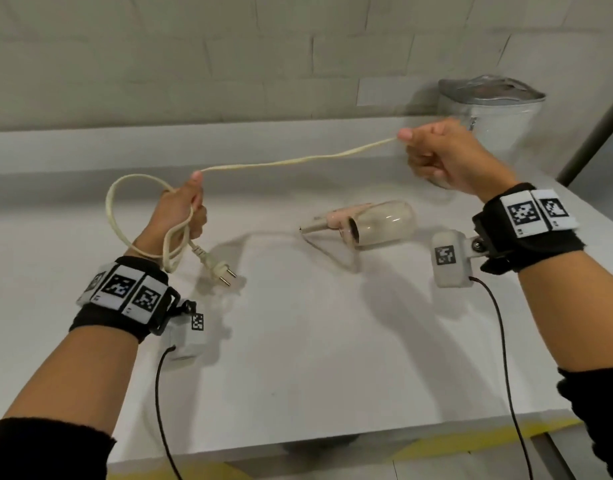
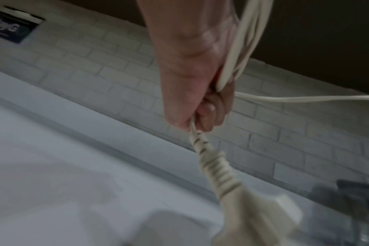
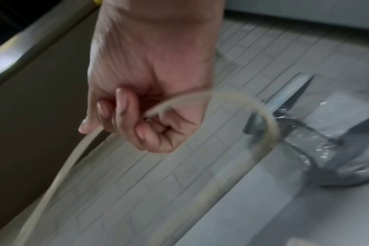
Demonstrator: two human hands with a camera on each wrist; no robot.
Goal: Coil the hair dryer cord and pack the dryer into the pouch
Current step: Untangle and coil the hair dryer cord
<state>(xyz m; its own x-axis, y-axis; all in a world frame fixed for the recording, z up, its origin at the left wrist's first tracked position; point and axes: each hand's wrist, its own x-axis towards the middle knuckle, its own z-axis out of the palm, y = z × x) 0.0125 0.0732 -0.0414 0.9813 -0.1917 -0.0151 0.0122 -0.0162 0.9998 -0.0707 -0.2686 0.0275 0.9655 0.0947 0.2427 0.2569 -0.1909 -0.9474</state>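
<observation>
We are gripping the limp, springy cord [image 1: 281, 163] in both fists, left hand [image 1: 180, 211] holding loops, right hand [image 1: 443, 155] pinching the slack; the dryer [image 1: 371, 221] is lying between, pouch [image 1: 488, 109] behind.

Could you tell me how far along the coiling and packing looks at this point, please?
Done: a couple of loops of the cord are gathered in the left hand, the plug dangling below. In hand: the right hand pinches the cord farther along, a span stretched between the hands. Left: the slack running to the hair dryer, which lies on the table, and packing it into the pouch at the back.
</observation>
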